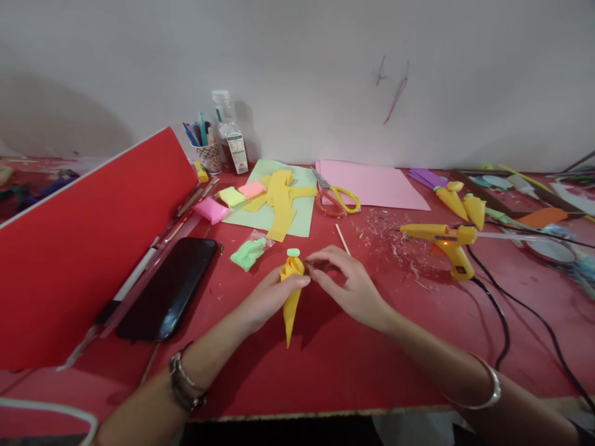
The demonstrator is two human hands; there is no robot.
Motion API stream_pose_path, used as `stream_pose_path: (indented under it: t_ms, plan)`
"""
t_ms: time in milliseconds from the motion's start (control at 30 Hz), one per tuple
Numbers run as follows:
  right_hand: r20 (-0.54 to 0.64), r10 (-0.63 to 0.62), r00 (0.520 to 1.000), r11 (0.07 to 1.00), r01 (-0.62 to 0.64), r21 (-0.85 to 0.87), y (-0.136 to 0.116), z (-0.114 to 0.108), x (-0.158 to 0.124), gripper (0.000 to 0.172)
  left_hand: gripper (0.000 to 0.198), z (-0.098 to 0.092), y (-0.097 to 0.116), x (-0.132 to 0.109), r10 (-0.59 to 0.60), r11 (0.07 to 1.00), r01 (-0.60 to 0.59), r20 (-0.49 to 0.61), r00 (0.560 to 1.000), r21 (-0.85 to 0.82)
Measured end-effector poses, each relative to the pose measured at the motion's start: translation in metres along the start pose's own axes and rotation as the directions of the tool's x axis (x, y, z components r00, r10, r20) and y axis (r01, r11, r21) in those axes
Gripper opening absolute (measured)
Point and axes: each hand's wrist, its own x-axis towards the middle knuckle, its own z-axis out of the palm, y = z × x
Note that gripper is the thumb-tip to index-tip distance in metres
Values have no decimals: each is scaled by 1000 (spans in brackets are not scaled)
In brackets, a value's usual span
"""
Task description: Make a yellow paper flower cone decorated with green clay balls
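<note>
1. Well left of the yellow paper cone (290,310), a red board (106,241) stands slanted on the surface (260,378); a black phone (170,288) lies between board and cone
2. Beyond the cone and to its left, a cup of pens (209,160) and a bottle (236,148) stand by the wall; a green packet (248,253) lies nearer the cone
3. Against the cone's left side, the left hand (269,297) grips it, thumb across the near face
4. Straight beyond the cone, yellow strips (280,201) lie on a pale green sheet (304,220)
5. The cone's long axis points toward the person, narrow tip nearest, wide folded end away
6. Just right of the cone's wide end, the right hand (356,288) has thumb and fingers narrowly bent; I cannot tell whether they pinch anything, and nothing visible blocks them from the cone
7. Beyond the cone and to its right lie scissors (341,199) and a thin stick (343,239)
8. Well right of the cone, a glue gun (439,234) points its nozzle leftward
</note>
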Motion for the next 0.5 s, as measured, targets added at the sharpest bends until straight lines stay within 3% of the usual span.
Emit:
stream_pose_path:
  t_ms: [167, 333, 500]
  plan:
    - [-5, -9, 1000, 999, 9, -52, 2, 1, 0, 23, 24, 2, 3, 3, 105, 994, -106, -8, 994, -34]
    - [-65, 18, 998, 998, -22, -59, 4, 3, 0, 8, 30, 4, 6, 3, 115, 992, -119, -89, 989, -42]
    - [-100, -14, 995, 999, 9, -54, 2, 1, 0, 7, 30, 2, 4, 4, 112, 992, -117, -90, 990, -47]
